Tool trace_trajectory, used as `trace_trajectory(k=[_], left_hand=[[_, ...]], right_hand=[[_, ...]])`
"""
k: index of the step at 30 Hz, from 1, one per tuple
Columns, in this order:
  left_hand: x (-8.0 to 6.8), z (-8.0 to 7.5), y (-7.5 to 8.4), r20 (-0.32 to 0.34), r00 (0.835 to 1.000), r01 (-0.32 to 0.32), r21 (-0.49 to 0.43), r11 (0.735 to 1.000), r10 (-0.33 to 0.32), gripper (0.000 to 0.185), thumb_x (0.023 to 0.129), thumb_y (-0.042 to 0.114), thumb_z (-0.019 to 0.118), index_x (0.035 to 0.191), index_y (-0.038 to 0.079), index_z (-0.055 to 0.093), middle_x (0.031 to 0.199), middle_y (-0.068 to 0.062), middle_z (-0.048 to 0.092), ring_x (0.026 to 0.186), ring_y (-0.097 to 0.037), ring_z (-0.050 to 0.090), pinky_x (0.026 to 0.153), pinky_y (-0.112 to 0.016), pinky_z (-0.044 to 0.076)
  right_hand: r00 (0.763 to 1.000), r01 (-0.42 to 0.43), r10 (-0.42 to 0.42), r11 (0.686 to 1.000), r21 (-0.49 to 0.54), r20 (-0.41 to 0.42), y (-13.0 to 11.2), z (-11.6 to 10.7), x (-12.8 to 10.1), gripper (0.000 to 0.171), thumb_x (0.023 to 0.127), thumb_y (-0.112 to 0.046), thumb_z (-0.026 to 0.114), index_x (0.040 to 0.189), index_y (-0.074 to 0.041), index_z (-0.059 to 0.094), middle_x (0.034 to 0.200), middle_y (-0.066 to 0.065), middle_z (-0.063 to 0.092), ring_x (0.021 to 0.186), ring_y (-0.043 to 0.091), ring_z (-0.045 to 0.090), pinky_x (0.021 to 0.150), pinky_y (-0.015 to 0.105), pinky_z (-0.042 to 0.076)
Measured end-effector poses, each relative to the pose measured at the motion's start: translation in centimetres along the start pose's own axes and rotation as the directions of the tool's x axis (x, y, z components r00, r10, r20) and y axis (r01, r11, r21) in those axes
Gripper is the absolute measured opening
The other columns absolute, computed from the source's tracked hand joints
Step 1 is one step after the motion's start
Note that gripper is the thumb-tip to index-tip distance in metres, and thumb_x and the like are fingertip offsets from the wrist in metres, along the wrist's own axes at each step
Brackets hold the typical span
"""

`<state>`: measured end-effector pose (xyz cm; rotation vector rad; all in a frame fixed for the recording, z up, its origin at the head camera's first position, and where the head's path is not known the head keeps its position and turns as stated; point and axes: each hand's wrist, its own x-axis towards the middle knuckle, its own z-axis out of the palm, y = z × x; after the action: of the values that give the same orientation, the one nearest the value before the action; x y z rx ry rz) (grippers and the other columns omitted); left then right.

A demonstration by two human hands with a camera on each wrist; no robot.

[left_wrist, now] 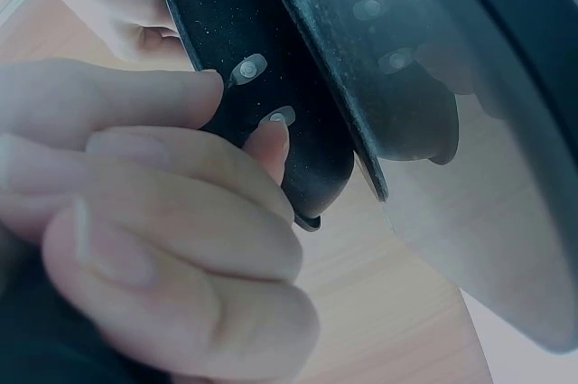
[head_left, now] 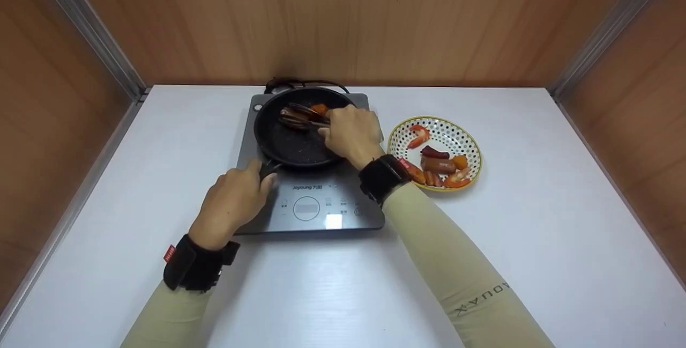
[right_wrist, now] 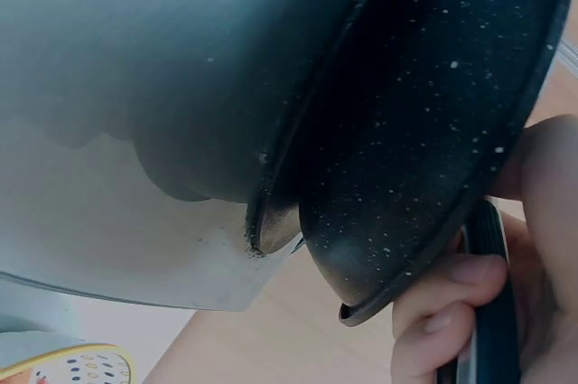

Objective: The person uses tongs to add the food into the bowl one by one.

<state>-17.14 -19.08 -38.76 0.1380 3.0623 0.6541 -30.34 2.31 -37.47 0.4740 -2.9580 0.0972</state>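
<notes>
A black speckled frying pan [head_left: 292, 141] sits on a grey induction cooker [head_left: 321, 206] in the head view. My left hand [head_left: 236, 198] grips the pan's short handle [left_wrist: 262, 86] at its front left. My right hand [head_left: 351, 133] reaches over the pan's right rim and holds dark tongs [head_left: 300, 116] that close on an orange piece of food [head_left: 320, 108] at the pan's far side. In the right wrist view the fingers [right_wrist: 452, 312] curl round the tongs' dark arm [right_wrist: 492, 312] beside the pan's wall [right_wrist: 424, 131].
A yellow-rimmed dotted bowl [head_left: 453, 132] with shrimp, sausage and orange pieces stands right of the cooker on the white table [head_left: 536, 219]. A black cord [head_left: 300, 84] lies behind the cooker. Wooden walls close in the back and both sides.
</notes>
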Motion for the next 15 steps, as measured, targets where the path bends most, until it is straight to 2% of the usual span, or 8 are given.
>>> trace_trajectory(k=[5,10,15], left_hand=[[0.03,0.11,-0.03,0.002,1.000,0.002,-0.005,1.000,-0.002,0.032,0.112,0.032,0.054,0.110,0.000,0.057,0.081,-0.018,0.062,0.070,-0.031,0.058,0.057,-0.044,0.042],[-0.02,0.04,0.03,0.005,1.000,0.001,-0.003,1.000,-0.001,0.032,0.112,0.032,0.054,0.110,0.000,0.056,0.081,-0.017,0.062,0.070,-0.031,0.058,0.057,-0.043,0.041],[-0.08,0.04,0.02,0.003,1.000,0.004,0.002,1.000,-0.004,0.031,0.112,0.032,0.054,0.108,0.001,0.056,0.081,-0.017,0.062,0.071,-0.031,0.057,0.057,-0.043,0.040]], right_hand=[[1.000,0.017,-0.017,1.000,-0.005,-0.025,0.19,0.16,-0.16,0.039,0.099,-0.051,0.070,0.108,-0.013,0.078,0.105,0.012,0.078,0.090,0.036,0.074,0.076,0.051,0.057],[0.999,0.033,-0.033,0.999,-0.009,-0.026,0.51,-0.10,-0.36,0.037,0.100,-0.049,0.070,0.116,-0.017,0.078,0.107,0.010,0.078,0.091,0.036,0.074,0.076,0.052,0.058],[0.996,0.056,-0.056,0.998,-0.007,-0.066,0.97,-0.36,-0.76,0.038,0.101,-0.049,0.069,0.119,-0.016,0.076,0.106,0.010,0.078,0.089,0.035,0.074,0.074,0.051,0.058]])
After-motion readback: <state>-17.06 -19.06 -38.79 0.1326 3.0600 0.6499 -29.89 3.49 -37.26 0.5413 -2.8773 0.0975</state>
